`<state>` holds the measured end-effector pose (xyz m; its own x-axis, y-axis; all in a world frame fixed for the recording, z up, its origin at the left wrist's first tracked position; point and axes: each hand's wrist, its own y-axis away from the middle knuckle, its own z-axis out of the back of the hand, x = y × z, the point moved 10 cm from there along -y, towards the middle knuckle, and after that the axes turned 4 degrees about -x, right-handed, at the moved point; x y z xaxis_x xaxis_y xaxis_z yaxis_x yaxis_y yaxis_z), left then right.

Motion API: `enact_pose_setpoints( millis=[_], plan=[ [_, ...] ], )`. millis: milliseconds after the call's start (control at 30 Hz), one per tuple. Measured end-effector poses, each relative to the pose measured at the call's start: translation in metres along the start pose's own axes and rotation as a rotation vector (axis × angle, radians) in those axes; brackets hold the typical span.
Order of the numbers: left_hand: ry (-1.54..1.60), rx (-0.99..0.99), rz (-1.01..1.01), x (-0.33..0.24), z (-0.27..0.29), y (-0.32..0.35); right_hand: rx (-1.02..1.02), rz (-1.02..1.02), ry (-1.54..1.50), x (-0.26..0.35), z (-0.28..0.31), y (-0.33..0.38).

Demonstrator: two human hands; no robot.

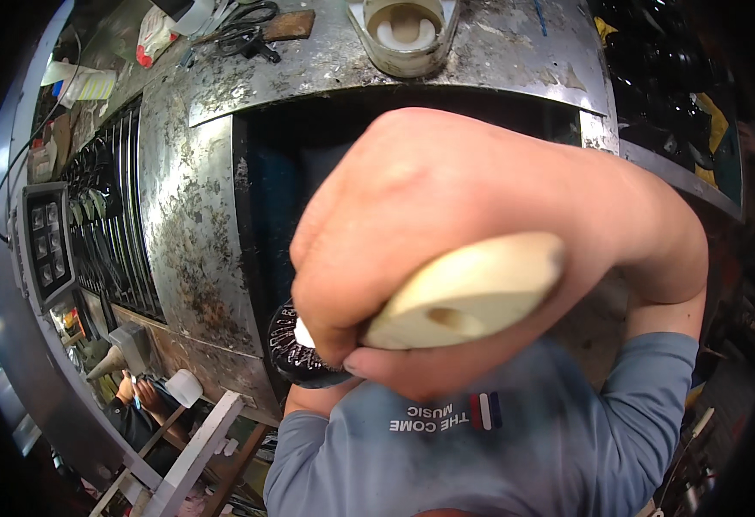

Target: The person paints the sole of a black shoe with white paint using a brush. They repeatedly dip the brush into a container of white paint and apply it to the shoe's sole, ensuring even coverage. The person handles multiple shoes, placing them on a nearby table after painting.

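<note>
1. The right hand (421,224) fills the middle of the view, its back toward the camera, with the forearm coming in from the right.
2. Its fingers are curled around a pale cream, pointed-oval handle (507,271), which looks wooden, is slightly blurred and has 1 round hole near its lower edge. The handle lies slantwise, 1 end pointing to the upper right and the other running in under the fingers.
3. Just below and left of the right fingertips is a black rounded piece (284,355) with silvery marks fanning across its face. A small white bit (304,333) shows between it and the fingers; I cannot tell which thing it belongs to.
4. The left forearm (315,398) shows briefly beyond its sleeve; the left hand is hidden, so I cannot tell how its fingers stand.
5. Around the dark opening ahead runs a stained metal workbench (192,215).
6. On its far part stands a cloudy plastic container (408,65), with a brown flat block (290,26) to its left.
7. At the left are a rack of dark bars (127,233) and a grey lamp (47,246) with 6 clear lenses.
8. Farther down on the left, a co-worker's hands (146,394) are near a white cup (185,388).
</note>
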<state>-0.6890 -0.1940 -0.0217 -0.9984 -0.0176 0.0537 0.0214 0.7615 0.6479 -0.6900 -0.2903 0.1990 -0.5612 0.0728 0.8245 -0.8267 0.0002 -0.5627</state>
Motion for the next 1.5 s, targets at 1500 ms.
enact_pose_setpoints(
  millis=[1500],
  plan=[
    [-1.346, -0.885, -1.152, -0.525, 0.007, 0.216, -0.547, -0.419, 0.024, -0.047, 0.115, 0.11]
  ],
)
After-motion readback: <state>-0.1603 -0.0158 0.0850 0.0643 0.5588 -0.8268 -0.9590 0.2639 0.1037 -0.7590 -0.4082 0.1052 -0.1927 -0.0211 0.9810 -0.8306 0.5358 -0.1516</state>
